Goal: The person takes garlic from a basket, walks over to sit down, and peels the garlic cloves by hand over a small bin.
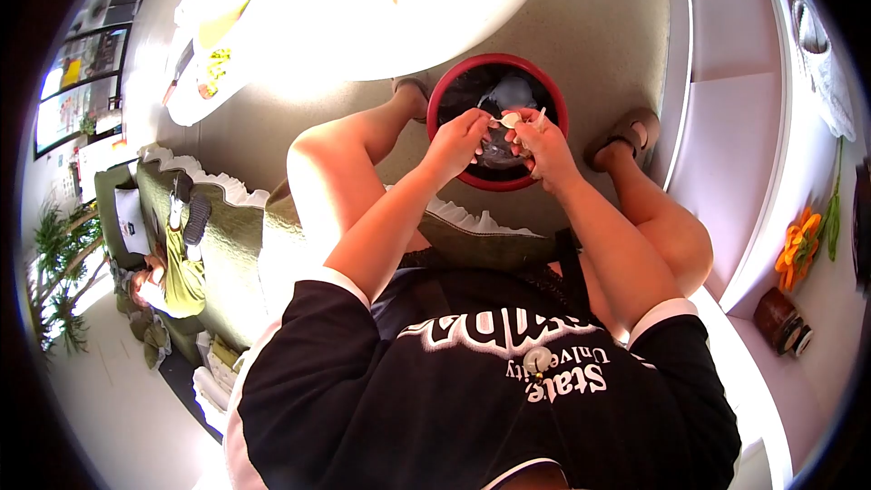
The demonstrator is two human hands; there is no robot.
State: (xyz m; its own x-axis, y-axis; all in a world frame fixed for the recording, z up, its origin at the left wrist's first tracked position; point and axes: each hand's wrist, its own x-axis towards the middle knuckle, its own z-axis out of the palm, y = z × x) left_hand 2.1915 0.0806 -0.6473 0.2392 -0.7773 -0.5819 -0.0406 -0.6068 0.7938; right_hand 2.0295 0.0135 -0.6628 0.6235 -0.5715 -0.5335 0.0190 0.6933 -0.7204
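My right hand (544, 143) is closed around a small cream-white piece that looks like a garlic clove (512, 120). A thin whitish strip (542, 116) sticks up between its fingers. My left hand (459, 141) is pinched together right beside the clove, with a tiny pale bit at its fingertips that is too small to name. Both hands are over a red round bin (561, 109) lined with a black bag (458, 102). Inside the bin lies a crumpled greyish translucent piece (513, 93).
A bright white round table (435, 27) stands ahead, partly washed out by glare. On the left, another person (172, 277) lies on a green sofa (231, 245). To the right are a pale cabinet (726, 154), an orange flower (798, 245) and a brown jar (778, 319).
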